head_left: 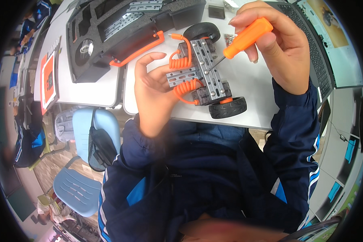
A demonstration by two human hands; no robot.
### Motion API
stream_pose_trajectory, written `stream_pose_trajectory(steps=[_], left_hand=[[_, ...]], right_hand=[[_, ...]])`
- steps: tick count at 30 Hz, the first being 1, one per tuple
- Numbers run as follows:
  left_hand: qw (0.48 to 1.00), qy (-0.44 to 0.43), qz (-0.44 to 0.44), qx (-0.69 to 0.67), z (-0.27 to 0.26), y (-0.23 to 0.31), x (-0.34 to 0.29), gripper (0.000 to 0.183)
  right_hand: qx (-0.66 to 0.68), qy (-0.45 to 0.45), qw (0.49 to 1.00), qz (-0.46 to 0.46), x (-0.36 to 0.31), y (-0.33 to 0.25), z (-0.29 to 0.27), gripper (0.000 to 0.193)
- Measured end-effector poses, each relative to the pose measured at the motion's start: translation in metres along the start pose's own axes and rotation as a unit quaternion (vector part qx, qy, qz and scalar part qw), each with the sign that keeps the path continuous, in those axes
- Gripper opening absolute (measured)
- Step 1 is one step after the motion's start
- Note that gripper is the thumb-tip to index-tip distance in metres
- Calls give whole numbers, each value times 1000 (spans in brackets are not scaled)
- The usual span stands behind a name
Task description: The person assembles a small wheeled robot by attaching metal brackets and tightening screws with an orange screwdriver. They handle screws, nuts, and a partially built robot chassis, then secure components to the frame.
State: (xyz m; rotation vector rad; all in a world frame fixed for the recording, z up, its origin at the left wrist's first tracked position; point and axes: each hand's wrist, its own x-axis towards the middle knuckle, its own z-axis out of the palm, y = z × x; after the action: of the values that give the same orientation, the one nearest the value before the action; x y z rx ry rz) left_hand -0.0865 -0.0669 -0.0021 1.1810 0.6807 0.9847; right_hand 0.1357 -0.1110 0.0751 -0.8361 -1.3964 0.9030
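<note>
My left hand point(152, 90) holds a small wheeled chassis point(215, 82) above the table, its fingers passing behind a short grey perforated bar point(180, 76). Black tyres sit at both ends: a far wheel point(201, 31) and a near wheel point(228, 108). Two coiled orange cables point(180, 63) run from dark motor blocks beside the long metal plate. In my right hand point(284, 44) is a screwdriver with an orange handle point(248, 37). Its thin shaft slants down to the plate, with the tip at a screw near the joint of the two metal pieces.
A black foam-lined case point(88, 66) with an orange handle and grey perforated metal strips point(123, 26) stands at the far left. Loose screws point(230, 39) lie behind the chassis. A laptop point(310, 40) is at the right, a light blue chair point(78, 189) at the left.
</note>
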Motion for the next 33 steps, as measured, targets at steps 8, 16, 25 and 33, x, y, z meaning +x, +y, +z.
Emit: stream_pose_trajectory(steps=[8, 16, 25, 33], left_hand=[[1000, -3, 2, -6, 1, 1, 0, 73], [1000, -12, -4, -18, -1, 3, 1, 71], [1000, -15, 16, -22, -2, 3, 0, 68], [1000, -12, 11, -14, 0, 2, 0, 68]], right_hand=[[-42, -15, 999, -7, 1, 3, 6, 42], [-246, -126, 957, -92, 7, -15, 6, 33], [-306, -148, 930, -142, 1, -27, 25, 25], [-186, -23, 981, -55, 3, -21, 34, 28]])
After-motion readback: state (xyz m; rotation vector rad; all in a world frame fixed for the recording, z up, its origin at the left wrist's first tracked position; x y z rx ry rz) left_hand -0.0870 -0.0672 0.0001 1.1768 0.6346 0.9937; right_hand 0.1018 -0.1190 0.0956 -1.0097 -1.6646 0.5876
